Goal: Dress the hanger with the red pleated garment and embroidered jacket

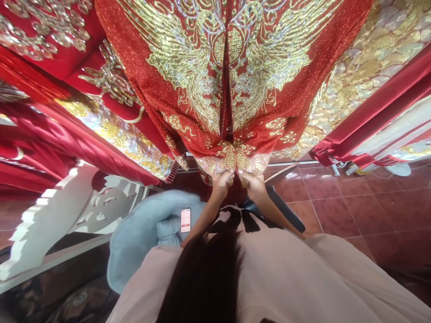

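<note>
A red jacket [198, 121] with gold and silver embroidery hangs in front of me, its two front panels parted by a narrow gap down the middle. Both hands are at its bottom hem, one on each side of the opening. My left hand [222, 181] is closed on the left front edge, thumb on top. Closed likewise on the right front edge is my right hand [252, 183]. The patterned hem band [215, 165] lies just above my fingers, and the two edges are a small distance apart. My fingertips are partly hidden under the cloth.
Gold-patterned cloth [363, 67] and red drapes [380, 105] hang at the right. At the left stands a white carved panel [50, 215]. A phone [185, 220] lies on a pale blue cushion [134, 237] beside my left arm. Red tiles [357, 211] cover the floor.
</note>
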A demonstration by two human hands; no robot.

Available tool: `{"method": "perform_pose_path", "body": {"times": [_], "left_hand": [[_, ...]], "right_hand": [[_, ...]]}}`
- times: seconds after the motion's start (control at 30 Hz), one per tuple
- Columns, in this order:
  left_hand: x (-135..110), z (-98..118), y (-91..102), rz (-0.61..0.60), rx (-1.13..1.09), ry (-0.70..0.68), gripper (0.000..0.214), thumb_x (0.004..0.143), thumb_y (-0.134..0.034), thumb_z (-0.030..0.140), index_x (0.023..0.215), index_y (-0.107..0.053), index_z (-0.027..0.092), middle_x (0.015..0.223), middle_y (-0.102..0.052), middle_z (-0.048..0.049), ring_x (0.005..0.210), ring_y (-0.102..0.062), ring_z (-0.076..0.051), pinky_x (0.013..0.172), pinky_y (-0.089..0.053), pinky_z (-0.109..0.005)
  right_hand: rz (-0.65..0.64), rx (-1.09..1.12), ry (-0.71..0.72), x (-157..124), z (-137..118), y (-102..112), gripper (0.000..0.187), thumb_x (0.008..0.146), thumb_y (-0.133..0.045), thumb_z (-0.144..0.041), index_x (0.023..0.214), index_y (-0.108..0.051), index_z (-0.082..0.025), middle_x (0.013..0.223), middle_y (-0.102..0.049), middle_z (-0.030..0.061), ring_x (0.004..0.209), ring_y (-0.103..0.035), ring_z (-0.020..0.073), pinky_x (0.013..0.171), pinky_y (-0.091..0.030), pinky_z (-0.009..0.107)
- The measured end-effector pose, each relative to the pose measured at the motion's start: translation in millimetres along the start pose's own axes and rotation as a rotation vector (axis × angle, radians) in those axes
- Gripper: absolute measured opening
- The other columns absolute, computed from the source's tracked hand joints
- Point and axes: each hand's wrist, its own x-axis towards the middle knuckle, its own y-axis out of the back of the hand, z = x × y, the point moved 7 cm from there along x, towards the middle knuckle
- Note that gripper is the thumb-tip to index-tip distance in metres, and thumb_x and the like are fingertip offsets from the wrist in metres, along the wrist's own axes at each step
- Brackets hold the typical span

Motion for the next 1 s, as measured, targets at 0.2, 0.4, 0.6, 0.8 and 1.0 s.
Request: {"method": "perform_pose_path", "body": {"times": [0.2,0.4,0.6,0.8,1.0], "left_hand": [[-1.2,-3.4,2.4,0.012,0.025,-0.016,0.025,0.061,-0.075,0.020,0.062,-0.050,0.018,0.054,-0.051,0.0044,0.068,-0.060,-0.014,0.069,-0.047,-0.025],[-4.9,-0.1,-4.0,-0.022,-0.062,-0.032,0.025,0.060,-0.078,0.026,0.070,-0.056,0.017,0.062,-0.055,0.0037,0.054,-0.050,-0.007,0.059,-0.043,-0.022],[-4.7,0.2,3.3,0.005,-0.019,-0.073,0.031,0.060,-0.082,0.030,0.077,-0.060,0.016,0.072,-0.061,0.0007,0.064,-0.058,-0.011,0.063,-0.046,-0.024],[-4.1,-8.0,7.7,-0.003,0.004,-0.012,0.033,0.056,-0.084,0.029,0.076,-0.061,0.016,0.067,-0.061,0.0011,0.058,-0.057,-0.010,0.056,-0.044,-0.022],[0.5,-22.3,14.4,-0.016,0.010,-0.008,0.026,0.063,-0.079,0.030,0.078,-0.062,0.016,0.073,-0.063,0.0003,0.069,-0.060,-0.012,0.073,-0.048,-0.026]], "right_hand": [[0.096,0.017,-0.160,0.5,10.3,6.4,0.030,0.041,-0.080,-0.018,0.065,-0.063,-0.015,0.064,-0.067,0.0020,0.069,-0.065,0.0189,0.066,-0.056,0.032],[0.079,0.037,-0.087,0.8,9.8,2.9,0.031,0.042,-0.081,-0.017,0.067,-0.062,-0.015,0.067,-0.068,0.0025,0.072,-0.066,0.0203,0.071,-0.056,0.035],[0.085,0.073,-0.068,3.0,17.1,6.0,0.033,0.043,-0.080,-0.016,0.072,-0.063,-0.016,0.070,-0.069,0.0011,0.065,-0.065,0.0168,0.069,-0.056,0.034],[0.095,0.087,-0.097,5.5,17.6,5.4,0.031,0.044,-0.079,-0.014,0.070,-0.062,-0.015,0.069,-0.069,0.0005,0.060,-0.063,0.0152,0.064,-0.056,0.031],[0.091,0.129,-0.149,8.4,31.1,12.2,0.037,0.045,-0.081,-0.020,0.077,-0.061,-0.018,0.070,-0.068,-0.0024,0.061,-0.062,0.0126,0.060,-0.054,0.026]]}}
